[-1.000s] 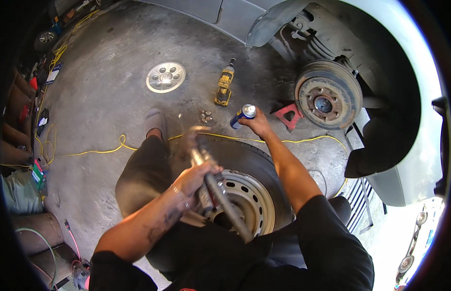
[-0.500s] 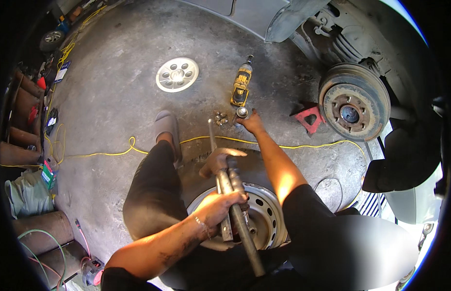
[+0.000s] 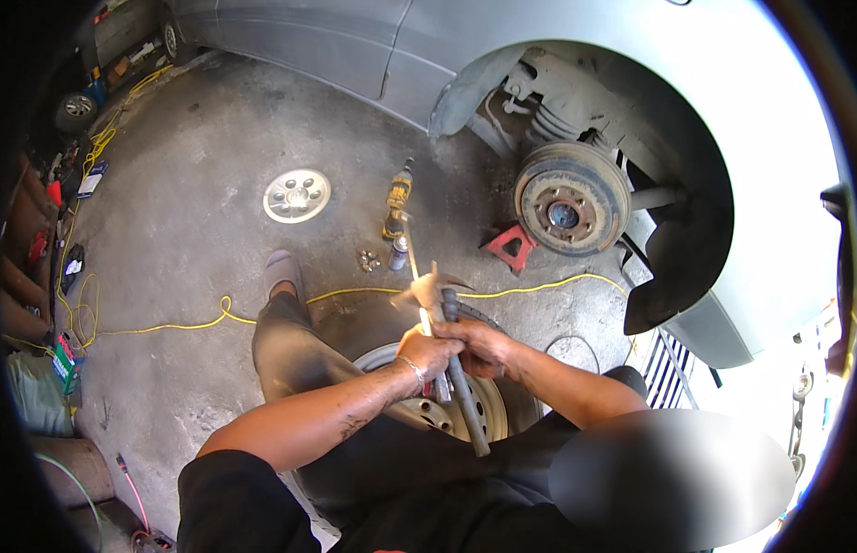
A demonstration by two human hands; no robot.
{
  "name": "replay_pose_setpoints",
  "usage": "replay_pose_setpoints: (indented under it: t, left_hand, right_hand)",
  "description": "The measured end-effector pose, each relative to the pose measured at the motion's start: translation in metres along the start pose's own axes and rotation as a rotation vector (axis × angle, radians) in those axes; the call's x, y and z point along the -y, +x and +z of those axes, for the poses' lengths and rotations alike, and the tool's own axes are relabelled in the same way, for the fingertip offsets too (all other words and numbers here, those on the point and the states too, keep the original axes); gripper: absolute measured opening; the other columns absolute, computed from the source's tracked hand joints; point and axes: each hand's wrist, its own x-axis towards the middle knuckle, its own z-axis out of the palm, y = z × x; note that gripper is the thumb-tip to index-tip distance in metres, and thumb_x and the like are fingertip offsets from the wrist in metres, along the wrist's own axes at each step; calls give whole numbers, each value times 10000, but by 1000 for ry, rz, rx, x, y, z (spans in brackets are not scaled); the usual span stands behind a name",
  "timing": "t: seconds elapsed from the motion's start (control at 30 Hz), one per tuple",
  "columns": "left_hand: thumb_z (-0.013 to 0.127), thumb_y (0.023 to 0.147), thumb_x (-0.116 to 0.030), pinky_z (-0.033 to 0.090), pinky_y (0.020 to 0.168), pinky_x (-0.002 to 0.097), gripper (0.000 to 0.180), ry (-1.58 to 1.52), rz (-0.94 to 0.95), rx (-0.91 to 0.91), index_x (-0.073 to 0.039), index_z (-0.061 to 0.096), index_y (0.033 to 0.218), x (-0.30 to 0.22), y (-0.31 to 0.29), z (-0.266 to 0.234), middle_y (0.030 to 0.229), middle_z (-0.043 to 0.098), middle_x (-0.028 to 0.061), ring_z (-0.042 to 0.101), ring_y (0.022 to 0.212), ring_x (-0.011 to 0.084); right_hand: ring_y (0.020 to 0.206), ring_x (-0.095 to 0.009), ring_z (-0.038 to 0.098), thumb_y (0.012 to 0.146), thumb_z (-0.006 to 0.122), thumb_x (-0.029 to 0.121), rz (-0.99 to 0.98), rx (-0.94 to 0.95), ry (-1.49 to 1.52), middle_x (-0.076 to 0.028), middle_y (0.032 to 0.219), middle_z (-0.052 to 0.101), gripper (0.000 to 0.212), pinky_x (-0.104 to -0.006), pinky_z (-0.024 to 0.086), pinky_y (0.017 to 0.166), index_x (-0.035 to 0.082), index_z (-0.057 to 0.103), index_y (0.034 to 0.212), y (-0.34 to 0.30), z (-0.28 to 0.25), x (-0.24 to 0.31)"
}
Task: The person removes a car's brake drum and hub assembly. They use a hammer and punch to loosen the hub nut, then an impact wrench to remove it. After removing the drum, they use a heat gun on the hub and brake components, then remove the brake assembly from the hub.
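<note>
My left hand point(image 3: 428, 356) is closed around a bundle of hand tools: a claw hammer point(image 3: 432, 288), a thick metal bar point(image 3: 469, 413) and a long thin rod point(image 3: 410, 244). The hammer's head points up and away from me. My right hand point(image 3: 480, 347) meets the left one, its fingers closed on the same bundle near the bar's upper part; exactly which tools it grips is partly hidden. Below my hands lies a wheel point(image 3: 491, 405) with its tyre, between my legs. A spray can point(image 3: 398, 254) stands on the floor just ahead of the tools.
Beside the can are several lug nuts point(image 3: 369, 261) and a yellow cordless impact wrench point(image 3: 397, 201). Farther left lies a silver hubcap point(image 3: 297, 195). A yellow cord point(image 3: 346, 291) crosses the floor. At right, a red jack stand point(image 3: 510, 247) sits by the exposed brake drum point(image 3: 573, 196) of the car.
My right hand has left the spray can and come back to the tools in my left hand. The view has tilted up, showing more of the car.
</note>
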Motion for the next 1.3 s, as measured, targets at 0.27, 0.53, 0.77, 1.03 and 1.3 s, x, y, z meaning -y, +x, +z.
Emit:
replay_pose_setpoints:
  t: [0.27,0.53,0.77,1.03,1.3]
  left_hand:
    - [845,799,-361,556,730,315,426,242,66,361,-10,698,990,-17,-16,12,868,719,58,685,806,143]
    - [844,803,-324,520,673,310,414,625,-63,556,-39,680,1055,-30,-19,10,805,657,15,614,721,123]
    - [631,868,-184,538,644,393,266,1129,-283,642,-27,652,1081,-59,-5,-24,771,666,135,671,678,245]
    - [652,859,-179,532,748,414,241,1308,-214,288,-58,638,1067,-150,-17,-127,875,678,170,677,833,302]
    - [644,867,-229,520,801,459,350,1311,-496,-132,-10,664,1139,-120,56,-207,960,702,249,695,921,368]
  right_hand:
    - [984,-248,671,906,724,243,74,-143,40,-119,1126,642,447,-420,575,820,49,531,1261,-47,-9,-3]
    - [838,-210,654,871,717,169,-31,-221,49,-93,939,635,283,-379,588,703,18,585,1071,-80,-55,-8]
    - [758,-159,557,875,713,174,-203,-141,423,-64,911,565,280,-365,548,670,39,541,1049,-150,-114,44]
    - [646,-168,572,694,834,195,-481,-426,261,-77,803,566,562,-339,529,555,21,520,1127,-209,-180,63]
    - [723,-82,525,857,731,249,-360,-344,570,6,872,553,422,-279,456,606,81,510,1175,-166,-213,82]
